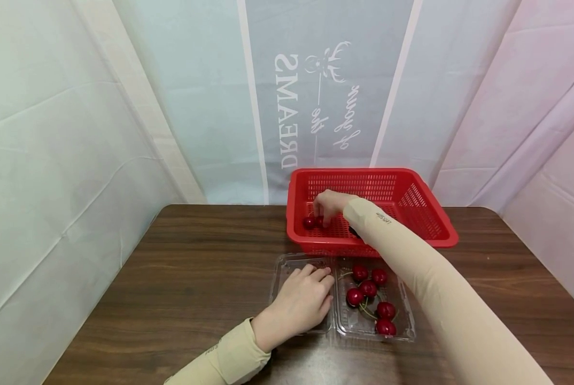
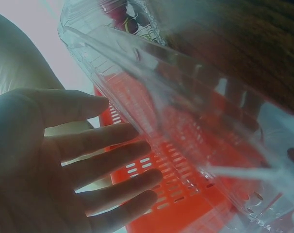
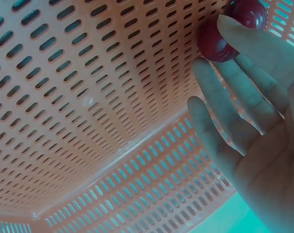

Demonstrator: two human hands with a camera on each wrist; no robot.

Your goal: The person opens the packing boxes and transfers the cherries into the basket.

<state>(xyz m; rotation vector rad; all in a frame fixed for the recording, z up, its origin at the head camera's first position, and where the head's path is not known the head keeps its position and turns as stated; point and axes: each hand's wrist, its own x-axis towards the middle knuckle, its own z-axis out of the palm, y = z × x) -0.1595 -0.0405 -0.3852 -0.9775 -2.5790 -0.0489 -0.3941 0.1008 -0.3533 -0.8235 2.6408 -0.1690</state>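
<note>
In the head view my right hand (image 1: 332, 206) reaches down into the left end of a red plastic basket (image 1: 433, 206). Thumb and fingertips pinch a dark red cherry (image 3: 216, 43) low in the basket, as the right wrist view shows. A second cherry (image 3: 249, 13) lies right beside it. My left hand (image 1: 299, 302) rests on the left half of a clear plastic clamshell box (image 1: 283, 270), its fingers extended and relaxed against the plastic. Several stemmed cherries (image 1: 367, 289) sit in the box's right half (image 1: 351, 323).
The basket stands at the back of a dark wooden table (image 1: 195, 267), directly behind the clamshell box. Pale printed cloth (image 1: 210, 96) hangs behind and along both sides. My right forearm (image 1: 441, 289) crosses over the basket's front rim, right of the box.
</note>
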